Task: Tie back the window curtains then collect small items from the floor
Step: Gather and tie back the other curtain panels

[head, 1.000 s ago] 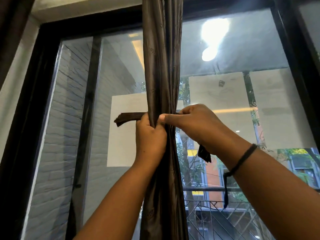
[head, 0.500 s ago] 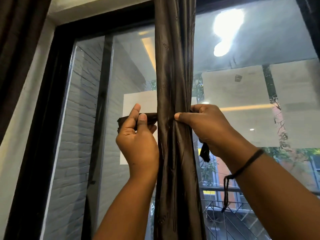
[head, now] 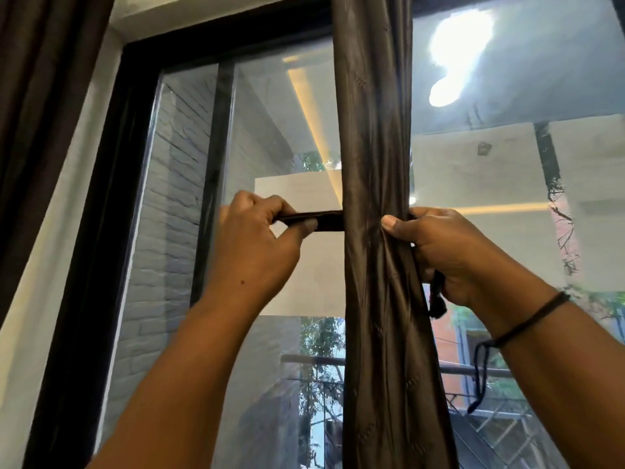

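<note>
1. The curtain [head: 375,231] hangs gathered down the frame's centre, before the window [head: 270,130].
2. The left hand [head: 250,245] pinches the tie [head: 318,220], which stretches left from the curtain.
3. The right hand [head: 446,252] grips the curtain's right edge, thumb pressing the cloth, the tie's other end dangling below its palm.

Looked like a home room: black-framed sliding window [head: 142,198], brown satin curtain [head: 372,164], neighbouring buildings [head: 453,340] outside.
</note>
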Demonstrator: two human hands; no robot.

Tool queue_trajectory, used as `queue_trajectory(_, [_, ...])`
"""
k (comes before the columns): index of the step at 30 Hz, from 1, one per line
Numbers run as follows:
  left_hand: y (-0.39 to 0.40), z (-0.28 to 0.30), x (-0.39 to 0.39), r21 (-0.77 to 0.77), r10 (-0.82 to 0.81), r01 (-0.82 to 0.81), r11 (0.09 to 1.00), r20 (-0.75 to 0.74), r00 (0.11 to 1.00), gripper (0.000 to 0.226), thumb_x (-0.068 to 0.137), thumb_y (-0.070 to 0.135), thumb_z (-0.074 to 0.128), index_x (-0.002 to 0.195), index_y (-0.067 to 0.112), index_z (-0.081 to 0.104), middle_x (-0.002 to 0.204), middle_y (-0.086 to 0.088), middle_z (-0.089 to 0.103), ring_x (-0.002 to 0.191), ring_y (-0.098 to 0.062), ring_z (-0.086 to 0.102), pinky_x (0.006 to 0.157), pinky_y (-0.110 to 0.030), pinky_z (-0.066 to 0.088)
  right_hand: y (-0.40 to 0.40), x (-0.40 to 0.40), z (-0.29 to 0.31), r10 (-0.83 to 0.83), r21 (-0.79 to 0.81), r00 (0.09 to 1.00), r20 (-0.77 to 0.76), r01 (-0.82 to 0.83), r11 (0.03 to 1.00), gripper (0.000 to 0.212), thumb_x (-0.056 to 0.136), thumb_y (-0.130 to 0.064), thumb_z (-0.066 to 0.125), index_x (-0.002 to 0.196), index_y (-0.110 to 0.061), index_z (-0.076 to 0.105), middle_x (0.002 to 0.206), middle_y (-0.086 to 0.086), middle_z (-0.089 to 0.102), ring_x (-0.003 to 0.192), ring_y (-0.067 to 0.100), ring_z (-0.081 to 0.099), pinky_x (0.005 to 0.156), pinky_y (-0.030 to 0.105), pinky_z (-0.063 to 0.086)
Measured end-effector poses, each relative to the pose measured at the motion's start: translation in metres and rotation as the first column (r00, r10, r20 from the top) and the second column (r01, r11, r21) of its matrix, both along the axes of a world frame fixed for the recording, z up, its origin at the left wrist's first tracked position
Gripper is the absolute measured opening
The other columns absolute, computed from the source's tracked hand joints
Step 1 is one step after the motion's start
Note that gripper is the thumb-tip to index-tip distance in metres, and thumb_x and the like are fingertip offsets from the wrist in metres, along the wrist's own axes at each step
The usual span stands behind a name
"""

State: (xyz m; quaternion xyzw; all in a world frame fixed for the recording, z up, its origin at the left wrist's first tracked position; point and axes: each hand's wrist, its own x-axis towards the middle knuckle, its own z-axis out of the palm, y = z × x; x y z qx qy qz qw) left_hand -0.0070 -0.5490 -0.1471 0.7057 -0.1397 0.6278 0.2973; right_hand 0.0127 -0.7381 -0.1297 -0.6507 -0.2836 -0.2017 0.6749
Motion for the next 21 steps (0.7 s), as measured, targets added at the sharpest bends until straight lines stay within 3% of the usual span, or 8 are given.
queue_trajectory(3, [0.002,0.017,-0.009,-0.135,-0.226,0.209,0.969,-0.125,0.966,0.027,0.078,0.046,0.062,0.068,0.021,0.062,0.087,-0.002,0.055,0.091,-0.019,0.052,0.080,-0.037,0.043,-0.003,-0.004,0.003,0.053,-0.031,0.997,-0.057,-0.055,0.998,0.009,0.094,-0.012,0.053,0.091,-0.007,0.059,0.056,0.003,0.059,0.028,0.005,0.045,0.029,0.012,0.030])
queue_trajectory(6, [-0.008,0.026,-0.024,-0.460,-0.723,0.593,0.661,-0.178,0.667,0.030,0.085,0.021,0.058,0.056,0.018,0.053,0.072,0.000,0.062,0.078,-0.016,0.062,0.075,-0.033,0.047,-0.005,0.001,0.005,0.099,-0.061,0.992,-0.080,-0.104,0.993,0.008,0.093,-0.015,0.054,0.086,-0.011,0.054,0.046,-0.004,0.050,0.029,0.003,0.030,0.031,0.012,0.021])
queue_trajectory(8, [-0.014,0.025,-0.031,-0.470,-0.793,0.663,0.583,-0.154,0.589,0.035,0.087,0.017,0.056,0.052,0.017,0.050,0.068,0.000,0.065,0.071,-0.015,0.066,0.071,-0.030,0.050,-0.003,0.001,0.006,0.063,-0.077,0.994,-0.092,-0.070,0.995,0.008,0.093,-0.016,0.055,0.088,-0.011,0.056,0.047,-0.003,0.049,0.031,0.004,0.029,0.033,0.015,0.020])
queue_trajectory(12, [-0.041,0.009,-0.039,-0.107,-0.546,0.542,0.833,-0.014,0.837,0.026,0.083,0.026,0.062,0.063,0.010,0.068,0.064,-0.009,0.065,0.065,-0.022,0.061,0.063,-0.032,0.049,0.007,-0.002,0.007,-0.204,-0.175,0.977,0.064,0.213,0.961,0.016,0.091,-0.018,0.059,0.094,-0.004,0.065,0.057,0.001,0.047,0.039,0.007,0.031,0.039,0.020,0.024])
queue_trajectory(14, [-0.063,-0.003,-0.038,0.067,-0.414,0.411,0.909,0.040,0.909,0.029,0.086,0.032,0.061,0.072,0.007,0.069,0.077,-0.009,0.062,0.074,-0.018,0.057,0.068,-0.031,0.046,0.011,-0.006,0.003,-0.263,-0.165,0.938,0.227,0.303,0.938,0.022,0.091,-0.013,0.054,0.071,-0.012,0.061,0.047,-0.008,0.048,0.043,0.005,0.043,0.050,0.025,0.041])
queue_trajectory(17, [-0.081,-0.006,-0.029,0.167,-0.146,0.111,0.980,0.211,0.967,0.027,0.084,0.041,0.055,0.080,0.020,0.072,0.106,0.007,0.053,0.105,-0.011,0.041,0.090,-0.025,0.032,0.017,-0.011,-0.002,-0.356,-0.137,0.805,0.474,0.467,0.874,0.023,0.082,-0.028,0.040,0.060,-0.023,0.047,0.068,0.002,0.053,0.076,0.024,0.054,0.077,0.043,0.047])
queue_trajectory(19, [-0.078,0.001,-0.021,0.242,-0.197,0.145,0.959,0.207,0.958,0.028,0.082,0.042,0.055,0.085,0.022,0.074,0.116,0.008,0.054,0.120,-0.011,0.037,0.102,-0.027,0.024,0.011,-0.007,-0.001,-0.458,-0.219,0.662,0.592,0.680,0.700,0.028,0.071,-0.034,0.030,0.062,-0.018,0.052,0.069,0.008,0.055,0.074,0.030,0.056,0.062,0.038,0.045])
queue_trajectory(21, [-0.071,0.008,-0.013,0.320,-0.360,0.313,0.894,0.099,0.928,0.030,0.085,0.039,0.052,0.090,0.017,0.073,0.105,0.011,0.062,0.124,-0.009,0.042,0.105,-0.028,0.030,0.003,-0.004,0.001,-0.510,-0.256,0.538,0.671,0.813,0.522,0.030,0.074,-0.037,0.031,0.061,-0.018,0.050,0.058,0.000,0.048,0.057,0.024,0.047,0.048,0.027,0.028])
